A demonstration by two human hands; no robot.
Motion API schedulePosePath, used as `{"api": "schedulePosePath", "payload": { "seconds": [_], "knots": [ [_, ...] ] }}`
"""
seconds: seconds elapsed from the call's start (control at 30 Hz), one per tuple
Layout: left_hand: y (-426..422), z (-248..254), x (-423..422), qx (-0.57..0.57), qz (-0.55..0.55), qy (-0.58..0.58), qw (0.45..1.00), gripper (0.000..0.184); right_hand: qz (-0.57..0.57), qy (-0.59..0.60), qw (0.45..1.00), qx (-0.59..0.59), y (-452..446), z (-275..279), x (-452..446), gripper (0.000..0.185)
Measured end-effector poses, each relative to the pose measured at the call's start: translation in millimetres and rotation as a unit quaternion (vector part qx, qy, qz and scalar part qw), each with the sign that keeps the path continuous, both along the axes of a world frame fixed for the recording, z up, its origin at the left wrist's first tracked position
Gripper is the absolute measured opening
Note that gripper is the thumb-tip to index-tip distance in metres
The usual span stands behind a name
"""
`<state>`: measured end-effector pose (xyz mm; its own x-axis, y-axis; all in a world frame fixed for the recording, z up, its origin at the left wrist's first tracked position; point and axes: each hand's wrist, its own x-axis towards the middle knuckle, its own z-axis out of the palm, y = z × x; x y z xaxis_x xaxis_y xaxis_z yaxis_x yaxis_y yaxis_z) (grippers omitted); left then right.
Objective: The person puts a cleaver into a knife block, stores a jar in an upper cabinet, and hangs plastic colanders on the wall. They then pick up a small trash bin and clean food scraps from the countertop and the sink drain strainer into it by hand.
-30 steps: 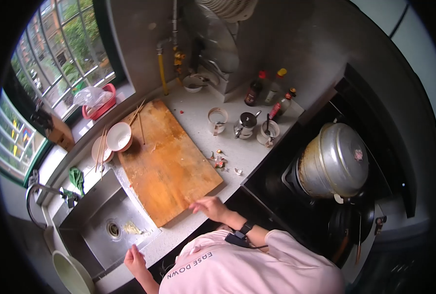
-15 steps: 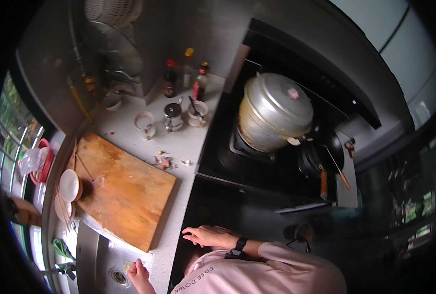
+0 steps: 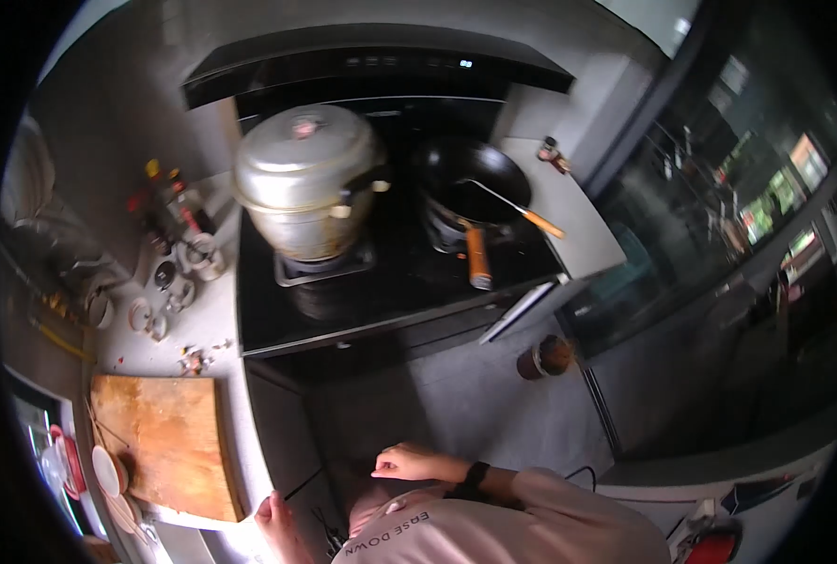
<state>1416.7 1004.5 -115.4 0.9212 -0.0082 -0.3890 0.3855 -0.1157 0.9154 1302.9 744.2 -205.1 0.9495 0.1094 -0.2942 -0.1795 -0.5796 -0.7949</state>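
My left hand (image 3: 277, 523) is low in the view, beside the counter edge and just right of the cutting board. Its fingers are curled together, and I cannot make out whether anything is in them. My right hand (image 3: 409, 462), with a dark watch (image 3: 476, 474) on the wrist, is in front of my body over the floor. Its fingers are bent in, and nothing shows in them. Nearest to the left hand is the wooden cutting board (image 3: 169, 442), with bowls (image 3: 110, 470) and chopsticks at its left side.
A large lidded steamer pot (image 3: 310, 188) stands on the left burner of the black stove (image 3: 399, 301). To its right sits a wok (image 3: 465, 174) with a wooden handle and a spatula (image 3: 512, 209). Bottles (image 3: 188, 207) and jars (image 3: 174, 287) crowd the left counter. A bucket (image 3: 542, 359) is on the floor.
My view has swung right, from the sink and board toward the stove and floor. My left hand has left the sink; my right hand's fingers have gone from stretched to curled.
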Motion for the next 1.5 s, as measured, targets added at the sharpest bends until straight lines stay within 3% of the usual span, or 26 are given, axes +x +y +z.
{"api": "schedulePosePath", "payload": {
  "seconds": [0.07, 0.13, 0.17, 0.3, 0.5, 0.6, 0.7, 0.73, 0.8, 0.9, 1.03, 1.17, 1.27, 1.37, 1.5],
  "knots": [
    [-31.1, 19.7, -19.0, 0.057, -0.140, -0.009, 0.988, 0.041, -0.131, 0.021, 0.989, 0.069, -19.4, 4.6, -70.9, 0.040],
    [-72.9, 40.7, -46.4, 0.083, -0.207, -0.016, 0.975, 0.042, -0.215, 0.158, 0.958, 0.106, -42.6, 23.4, -130.6, 0.044],
    [-87.9, 46.5, -61.4, 0.093, -0.234, -0.020, 0.968, 0.043, -0.252, 0.138, 0.951, 0.115, -48.2, -7.8, -166.5, 0.043],
    [-131.5, 44.3, -109.8, 0.062, -0.285, -0.042, 0.956, 0.043, -0.237, 0.095, 0.967, 0.007, -73.7, -8.6, -246.4, 0.041],
    [-178.7, 64.6, -145.3, 0.157, -0.376, -0.048, 0.912, 0.029, -0.239, 0.049, 0.970, 0.015, -98.4, -30.4, -272.2, 0.036],
    [-205.1, 52.8, -136.7, 0.084, -0.410, -0.030, 0.908, 0.024, -0.232, 0.039, 0.972, 0.010, -119.6, -29.5, -262.1, 0.035],
    [-247.7, 52.4, -125.8, 0.105, -0.474, 0.001, 0.874, 0.022, -0.253, 0.016, 0.966, 0.044, -154.2, -18.9, -255.5, 0.035],
    [-262.4, 48.1, -119.8, 0.143, -0.504, -0.020, 0.852, 0.022, -0.264, 0.043, 0.964, 0.006, -166.7, -16.5, -256.3, 0.034],
    [-294.2, 43.4, -110.9, 0.108, -0.537, 0.004, 0.837, 0.021, -0.282, 0.107, 0.950, -0.073, -194.8, -12.4, -269.8, 0.033],
    [-347.1, 38.1, -103.8, 0.068, -0.604, -0.060, 0.791, 0.019, -0.338, 0.160, 0.920, -0.112, -236.6, -13.5, -287.4, 0.032],
    [-392.2, 2.0, -101.0, 0.054, -0.628, -0.077, 0.773, 0.018, -0.415, 0.150, 0.882, -0.164, -267.7, -14.1, -310.2, 0.028],
    [-435.3, 12.1, -113.6, 0.085, -0.656, -0.048, 0.748, 0.019, -0.469, 0.132, 0.870, -0.071, -284.6, -13.7, -328.2, 0.030],
    [-454.4, 6.3, -128.2, 0.107, -0.656, -0.019, 0.747, 0.019, -0.421, 0.185, 0.886, -0.056, -315.0, 24.0, -332.7, 0.030],
    [-471.1, -9.4, -153.5, 0.107, -0.604, -0.059, 0.788, 0.019, -0.427, 0.204, 0.878, -0.067, -335.2, -53.7, -380.7, 0.032],
    [-502.0, -15.7, -206.5, 0.214, -0.518, -0.048, 0.827, 0.020, -0.434, 0.144, 0.887, -0.062, -383.5, -68.0, -411.2, 0.026]
  ]
}}
